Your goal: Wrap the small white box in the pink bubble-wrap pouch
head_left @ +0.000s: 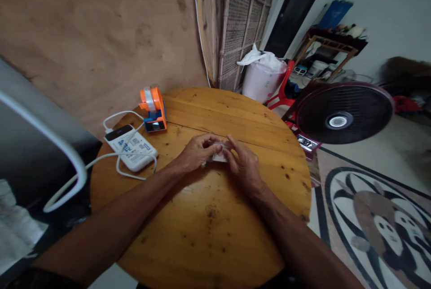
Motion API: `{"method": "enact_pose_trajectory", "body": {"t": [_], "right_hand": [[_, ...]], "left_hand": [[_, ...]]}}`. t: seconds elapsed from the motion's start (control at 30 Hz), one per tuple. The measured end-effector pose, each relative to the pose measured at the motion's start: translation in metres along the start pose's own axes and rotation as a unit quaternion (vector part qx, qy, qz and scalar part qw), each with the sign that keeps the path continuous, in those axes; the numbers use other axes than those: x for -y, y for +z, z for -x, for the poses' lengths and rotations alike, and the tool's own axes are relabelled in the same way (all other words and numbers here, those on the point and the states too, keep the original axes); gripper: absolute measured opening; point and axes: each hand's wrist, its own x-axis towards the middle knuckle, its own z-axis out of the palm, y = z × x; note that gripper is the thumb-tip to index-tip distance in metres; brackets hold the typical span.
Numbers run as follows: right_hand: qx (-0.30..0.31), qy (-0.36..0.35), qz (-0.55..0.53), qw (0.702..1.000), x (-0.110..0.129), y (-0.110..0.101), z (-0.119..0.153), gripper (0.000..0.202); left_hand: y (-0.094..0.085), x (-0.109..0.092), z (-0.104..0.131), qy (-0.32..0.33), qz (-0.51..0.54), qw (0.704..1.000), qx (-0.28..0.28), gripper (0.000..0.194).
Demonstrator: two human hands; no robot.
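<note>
Over the middle of a round wooden table (208,217), both my hands pinch a small, pale, clear-looking piece of crumpled wrap or packet (219,156). My left hand (199,151) grips its left side with thumb and fingers closed together. On the other side, my right hand (245,163) has its thumb and fingertips closed on the right edge. The fingers cover part of the piece, so its exact kind cannot be made out.
Left on the table are a white power bank (136,150) with a white cable (79,172) and an orange and blue device (155,111). Beyond the table's right edge stand a dark round fan (367,114), a red chair (284,91) and a white sack (264,78). A plywood wall (101,33) rises behind.
</note>
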Motion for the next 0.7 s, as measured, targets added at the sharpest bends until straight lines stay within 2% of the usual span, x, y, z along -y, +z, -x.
{"method": "enact_pose_trajectory", "body": {"t": [0.17, 0.33, 0.57, 0.7], "right_hand": [[0.008, -0.064, 0.050, 0.997, -0.0004, 0.0008, -0.0001, 0.043], [0.005, -0.130, 0.088, 0.988, 0.0046, 0.0031, 0.0051, 0.060], [0.021, -0.090, 0.052, 0.994, 0.0027, 0.0027, 0.0082, 0.072], [0.023, -0.098, 0.047, 0.994, -0.0001, 0.0015, 0.0069, 0.072]], "left_hand": [[-0.0006, 0.0003, -0.0010, 0.002, 0.012, 1.000, -0.016, 0.019], [0.0006, -0.0003, -0.0018, -0.013, 0.024, 0.999, -0.041, 0.020], [0.0018, 0.0002, -0.0027, -0.002, 0.026, 0.999, -0.043, 0.018], [0.0016, -0.0004, -0.0026, -0.003, 0.035, 0.998, -0.047, 0.020]]}}
